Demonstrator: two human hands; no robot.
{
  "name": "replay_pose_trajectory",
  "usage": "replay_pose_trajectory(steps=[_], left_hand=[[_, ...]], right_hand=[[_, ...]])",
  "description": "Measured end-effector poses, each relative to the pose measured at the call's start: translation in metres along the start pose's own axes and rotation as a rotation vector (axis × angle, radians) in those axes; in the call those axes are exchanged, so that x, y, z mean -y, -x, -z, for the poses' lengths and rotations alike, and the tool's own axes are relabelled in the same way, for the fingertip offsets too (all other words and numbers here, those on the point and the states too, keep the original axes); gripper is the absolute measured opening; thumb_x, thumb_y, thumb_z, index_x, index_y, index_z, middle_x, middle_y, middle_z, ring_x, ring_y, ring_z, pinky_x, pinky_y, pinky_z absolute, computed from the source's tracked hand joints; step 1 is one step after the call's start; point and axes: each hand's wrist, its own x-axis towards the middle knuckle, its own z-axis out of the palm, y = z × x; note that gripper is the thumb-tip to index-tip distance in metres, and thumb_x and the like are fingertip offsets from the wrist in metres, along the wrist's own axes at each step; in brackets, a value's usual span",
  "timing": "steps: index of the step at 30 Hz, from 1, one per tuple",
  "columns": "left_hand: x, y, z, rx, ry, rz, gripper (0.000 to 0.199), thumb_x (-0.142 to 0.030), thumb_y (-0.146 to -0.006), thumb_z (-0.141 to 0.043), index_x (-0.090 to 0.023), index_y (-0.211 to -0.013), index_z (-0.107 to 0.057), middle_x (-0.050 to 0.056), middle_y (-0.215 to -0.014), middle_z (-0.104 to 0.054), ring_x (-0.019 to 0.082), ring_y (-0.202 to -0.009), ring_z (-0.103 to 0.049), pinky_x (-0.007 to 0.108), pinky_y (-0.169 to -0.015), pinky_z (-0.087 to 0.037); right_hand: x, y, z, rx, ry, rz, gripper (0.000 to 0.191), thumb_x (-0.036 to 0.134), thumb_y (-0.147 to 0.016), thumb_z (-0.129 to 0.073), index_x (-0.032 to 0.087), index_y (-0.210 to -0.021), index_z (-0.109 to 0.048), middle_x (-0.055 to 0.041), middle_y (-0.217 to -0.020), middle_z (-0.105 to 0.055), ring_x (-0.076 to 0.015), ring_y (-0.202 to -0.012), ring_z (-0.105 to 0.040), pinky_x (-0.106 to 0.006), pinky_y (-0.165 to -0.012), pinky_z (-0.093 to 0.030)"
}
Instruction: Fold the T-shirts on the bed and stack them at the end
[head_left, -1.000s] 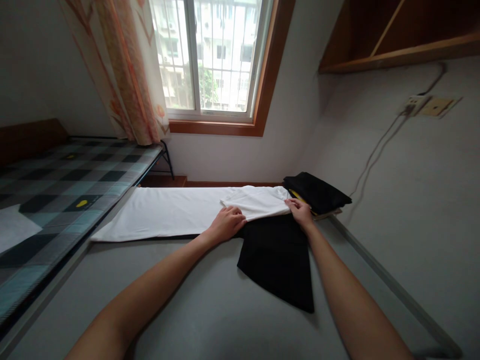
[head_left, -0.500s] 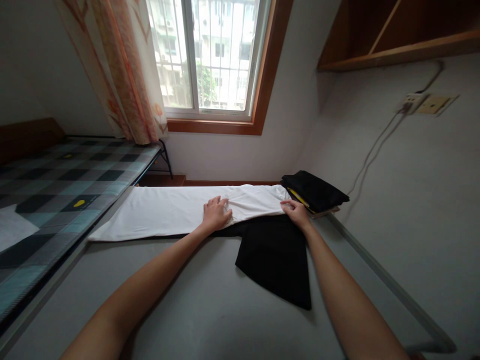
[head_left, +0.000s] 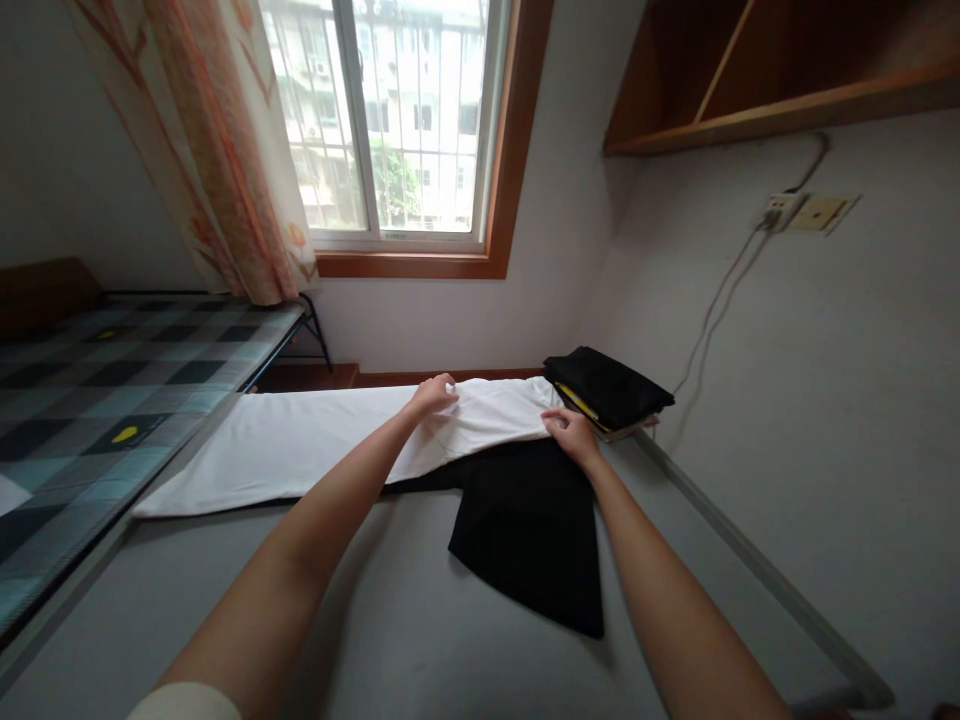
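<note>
A garment lies across the grey tabletop (head_left: 390, 610), with a long white part (head_left: 300, 435) at the back and a black sleeve-like flap (head_left: 529, 530) spread toward the front. Over the white cloth's far part is my left hand (head_left: 433, 394), its fingers bent together; whether cloth is between them is too small to tell. My right hand (head_left: 568, 432) pinches the white cloth's edge at the right end, just above the black flap.
Folded black cloth (head_left: 611, 385) sits on a stack with something yellow at the back right corner. A bed with a checked cover (head_left: 172, 350) stands left. Wooden shelves (head_left: 810, 110) and a socket with a cord (head_left: 780, 212) are on the right wall.
My left hand has moved away from me toward the white cloth's far edge, and its fingers have drawn together. My right hand stays at the right end. The view has shifted slightly.
</note>
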Motion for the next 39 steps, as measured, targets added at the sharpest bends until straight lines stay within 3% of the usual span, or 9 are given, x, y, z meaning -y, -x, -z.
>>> replay_pose_trajectory(steps=[4,7,11,21,23,25,29,31,39], left_hand=[[-0.007,-0.005,-0.008,-0.008,0.018,-0.017,0.035,-0.016,-0.074,-0.062,-0.026,-0.107,-0.066,0.003,-0.113,-0.070,0.021,-0.101,-0.064,0.027,-0.082,-0.047],[-0.009,-0.005,-0.011,-0.030,0.018,-0.016,0.027,-0.014,-0.079,-0.056,-0.024,-0.100,-0.069,0.003,-0.103,-0.072,0.020,-0.093,-0.065,0.026,-0.077,-0.047],[-0.008,-0.001,-0.016,-0.082,-0.005,-0.007,0.022,-0.018,-0.086,-0.050,-0.022,-0.091,-0.071,0.005,-0.106,-0.072,0.020,-0.095,-0.064,0.026,-0.078,-0.045],[-0.009,0.013,-0.023,-0.198,-0.086,0.016,0.024,-0.021,-0.090,-0.046,-0.023,-0.095,-0.070,0.008,-0.112,-0.065,0.022,-0.100,-0.060,0.031,-0.086,-0.044],[-0.011,0.021,-0.024,-0.288,-0.152,-0.060,0.023,-0.021,-0.090,-0.047,-0.021,-0.095,-0.070,0.010,-0.113,-0.062,0.025,-0.107,-0.056,0.037,-0.092,-0.042],[-0.014,0.032,-0.027,-0.339,-0.177,-0.232,0.023,-0.022,-0.091,-0.048,-0.021,-0.098,-0.069,0.011,-0.118,-0.060,0.026,-0.112,-0.054,0.041,-0.097,-0.041],[-0.023,0.062,-0.036,-0.157,-0.091,-0.680,0.031,-0.034,-0.096,-0.044,-0.023,-0.117,-0.064,0.008,-0.127,-0.060,0.022,-0.117,-0.055,0.039,-0.102,-0.041],[-0.026,0.075,-0.041,-0.039,-0.092,-0.810,0.039,-0.041,-0.098,-0.041,-0.024,-0.128,-0.058,0.007,-0.132,-0.060,0.022,-0.122,-0.054,0.039,-0.104,-0.040],[-0.017,0.085,-0.039,0.132,-0.203,-0.767,0.055,-0.052,-0.098,-0.034,-0.026,-0.147,-0.039,0.006,-0.152,-0.042,0.024,-0.143,-0.032,0.044,-0.117,-0.021]], right_hand=[[0.001,0.000,0.000,0.006,-0.001,-0.008,0.025,0.029,-0.074,-0.055,0.020,-0.088,-0.074,-0.0058,-0.093,-0.075,-0.0216,-0.085,-0.067,-0.033,-0.086,-0.049],[0.001,0.000,0.000,0.020,-0.004,-0.011,0.023,0.028,-0.074,-0.056,0.021,-0.088,-0.074,-0.0054,-0.094,-0.075,-0.0221,-0.087,-0.068,-0.034,-0.088,-0.048],[0.000,0.000,-0.001,0.016,-0.012,-0.005,0.023,0.028,-0.075,-0.056,0.020,-0.088,-0.074,-0.0065,-0.095,-0.075,-0.0233,-0.090,-0.068,-0.036,-0.091,-0.048],[-0.004,-0.003,-0.003,-0.073,-0.183,0.017,0.037,0.045,-0.079,-0.051,0.016,-0.088,-0.071,-0.0120,-0.092,-0.074,-0.0251,-0.088,-0.067,-0.035,-0.083,-0.050],[-0.005,-0.004,-0.003,-0.088,-0.218,0.033,0.040,0.047,-0.080,-0.049,0.015,-0.088,-0.071,-0.0134,-0.094,-0.074,-0.0251,-0.088,-0.067,-0.035,-0.083,-0.050],[-0.006,-0.005,-0.003,-0.099,-0.233,0.043,0.042,0.049,-0.079,-0.047,0.014,-0.089,-0.070,-0.0140,-0.096,-0.074,-0.0254,-0.088,-0.066,-0.036,-0.083,-0.050],[-0.009,-0.007,-0.006,-0.122,-0.240,0.045,0.046,0.051,-0.077,-0.048,0.013,-0.090,-0.071,-0.0158,-0.095,-0.073,-0.0269,-0.085,-0.066,-0.038,-0.081,-0.050],[-0.010,-0.008,-0.007,-0.143,-0.243,0.039,0.047,0.052,-0.076,-0.049,0.013,-0.090,-0.071,-0.0166,-0.095,-0.073,-0.0272,-0.084,-0.065,-0.038,-0.080,-0.049],[-0.016,-0.009,-0.007,-0.149,-0.330,0.007,0.050,0.058,-0.075,-0.053,0.014,-0.091,-0.072,-0.0092,-0.070,-0.068,-0.0199,-0.060,-0.055,-0.032,-0.059,-0.044]])
